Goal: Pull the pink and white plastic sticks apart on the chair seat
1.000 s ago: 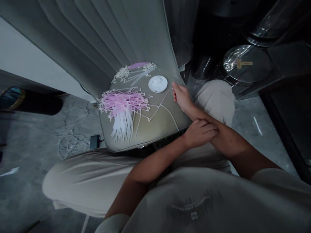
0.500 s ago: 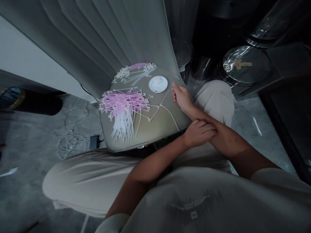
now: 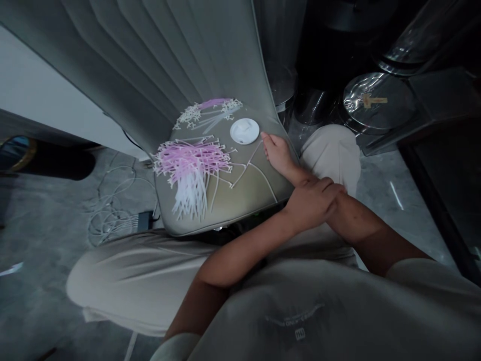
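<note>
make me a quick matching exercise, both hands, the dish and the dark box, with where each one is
1. left hand
2. right hand
3. white dish
4. dark box

A. on the chair seat
B. on the floor, with cables
C. over the right forearm
D. close beside the dish

Pairs: 1-C, 2-D, 3-A, 4-B

Dim light, dark upper right. Grey chair (image 3: 240, 205), ribbed backrest at top centre. White panel (image 3: 48, 75) upper left. Grey mottled floor (image 3: 45, 215) at left, glossy streaks both sides. Dark cylinder (image 3: 71, 161) left edge. Round shiny lid (image 3: 394, 113) upper right.
</note>
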{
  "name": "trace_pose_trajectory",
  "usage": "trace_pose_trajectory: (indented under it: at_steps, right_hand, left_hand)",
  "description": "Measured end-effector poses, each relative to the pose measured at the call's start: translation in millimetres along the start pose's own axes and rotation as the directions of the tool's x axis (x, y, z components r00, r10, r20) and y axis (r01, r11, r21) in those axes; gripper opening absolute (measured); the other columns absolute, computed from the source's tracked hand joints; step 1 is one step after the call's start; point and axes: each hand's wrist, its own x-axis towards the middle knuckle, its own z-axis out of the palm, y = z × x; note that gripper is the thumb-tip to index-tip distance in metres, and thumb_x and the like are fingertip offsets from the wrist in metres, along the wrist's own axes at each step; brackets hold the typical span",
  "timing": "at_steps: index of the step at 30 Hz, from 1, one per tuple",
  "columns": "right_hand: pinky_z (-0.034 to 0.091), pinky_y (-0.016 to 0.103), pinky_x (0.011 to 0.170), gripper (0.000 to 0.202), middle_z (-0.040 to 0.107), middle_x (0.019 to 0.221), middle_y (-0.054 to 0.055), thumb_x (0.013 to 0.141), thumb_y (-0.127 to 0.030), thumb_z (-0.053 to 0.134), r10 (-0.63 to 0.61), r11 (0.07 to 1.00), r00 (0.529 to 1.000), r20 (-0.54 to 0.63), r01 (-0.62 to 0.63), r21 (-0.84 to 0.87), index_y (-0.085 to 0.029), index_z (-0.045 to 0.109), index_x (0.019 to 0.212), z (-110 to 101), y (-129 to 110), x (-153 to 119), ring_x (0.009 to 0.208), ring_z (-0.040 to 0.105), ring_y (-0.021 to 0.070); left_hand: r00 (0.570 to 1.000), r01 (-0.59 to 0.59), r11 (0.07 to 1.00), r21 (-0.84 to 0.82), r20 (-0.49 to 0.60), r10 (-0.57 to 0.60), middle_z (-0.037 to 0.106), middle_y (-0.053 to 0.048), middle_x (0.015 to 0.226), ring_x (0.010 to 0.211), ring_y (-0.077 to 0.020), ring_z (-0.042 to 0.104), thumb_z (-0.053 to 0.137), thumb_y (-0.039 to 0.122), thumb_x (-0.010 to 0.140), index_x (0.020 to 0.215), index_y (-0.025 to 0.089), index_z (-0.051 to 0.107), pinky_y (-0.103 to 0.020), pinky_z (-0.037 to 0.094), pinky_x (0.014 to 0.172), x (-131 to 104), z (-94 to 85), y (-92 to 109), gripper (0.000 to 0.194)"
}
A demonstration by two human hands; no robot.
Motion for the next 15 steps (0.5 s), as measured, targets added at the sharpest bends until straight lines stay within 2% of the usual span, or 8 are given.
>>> trace_pose_trajectory:
  at_steps: [3, 6, 15]
  right_hand:
    - [0.032, 0.021, 0.048, 0.050, 0.042, 0.053, -0.005, 0.091, -0.059, 0.049, -0.054, 0.995, 0.999, 0.005, 0.054, -0.081, -0.021, 0.045, 0.058, 2.1, 3.0, -2.2, 0.051, 0.040, 0.0078]
    - [0.032, 0.021, 0.049, 0.049, 0.042, 0.054, -0.006, 0.092, -0.058, 0.048, -0.061, 0.994, 0.998, 0.008, 0.061, -0.092, -0.021, 0.045, 0.059, 1.2, 4.6, -2.8, 0.051, 0.041, 0.0081]
    - [0.032, 0.021, 0.049, 0.051, 0.044, 0.053, -0.005, 0.092, -0.060, 0.044, -0.067, 0.994, 0.998, 0.007, 0.068, -0.091, -0.021, 0.045, 0.059, -0.5, 6.0, -2.8, 0.051, 0.041, 0.0082]
  left_hand:
    - [0.998, -0.053, 0.997, 0.052, 0.042, 0.051, 0.065, -0.006, 0.107, 0.098, -0.0203, 0.059, 0.041, 0.020, 0.096, 0.119, 0.018, 0.057, -0.037, 0.044, 0.086, 3.6, -4.3, 2.4, 0.028]
    - [0.993, -0.099, 0.994, 0.055, 0.072, 0.095, 0.063, -0.005, 0.110, 0.099, -0.0204, 0.058, 0.041, 0.020, 0.097, 0.124, 0.019, 0.055, -0.037, 0.043, 0.083, 5.8, -2.2, 1.2, 0.031]
    - [0.992, -0.089, 0.995, 0.047, 0.099, 0.084, 0.059, -0.006, 0.111, 0.096, -0.0199, 0.056, 0.044, 0.022, 0.096, 0.130, 0.020, 0.053, -0.036, 0.042, 0.083, 4.6, -4.3, -1.4, 0.035]
